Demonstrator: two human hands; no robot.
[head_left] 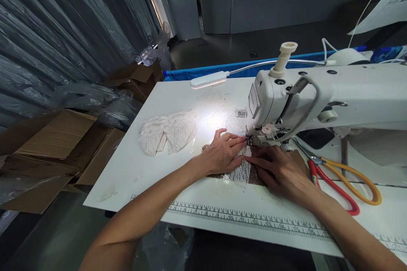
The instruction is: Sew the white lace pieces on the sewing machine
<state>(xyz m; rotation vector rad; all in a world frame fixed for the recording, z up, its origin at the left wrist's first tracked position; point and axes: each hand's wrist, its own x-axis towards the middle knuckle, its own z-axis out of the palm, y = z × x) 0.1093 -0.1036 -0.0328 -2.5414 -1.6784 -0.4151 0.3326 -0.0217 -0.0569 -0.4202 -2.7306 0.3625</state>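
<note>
Both hands lie flat on a piece of white lace (239, 172) at the needle of the sewing machine (305, 101). The left hand (222, 152) presses it with fingers stretched out and close together — nothing pinched. The right hand (280, 171) rests just beside it, fingers extended, tips touching the lace edge. Scissors (343, 180) lie on the counter (133, 165) right of that hand — a lace pile (168, 133) sits left.

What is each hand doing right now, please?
Left hand: open, flat on the lace piece by the needle.
Right hand: open, fingers pressing the same lace beside the sewing machine.
</note>
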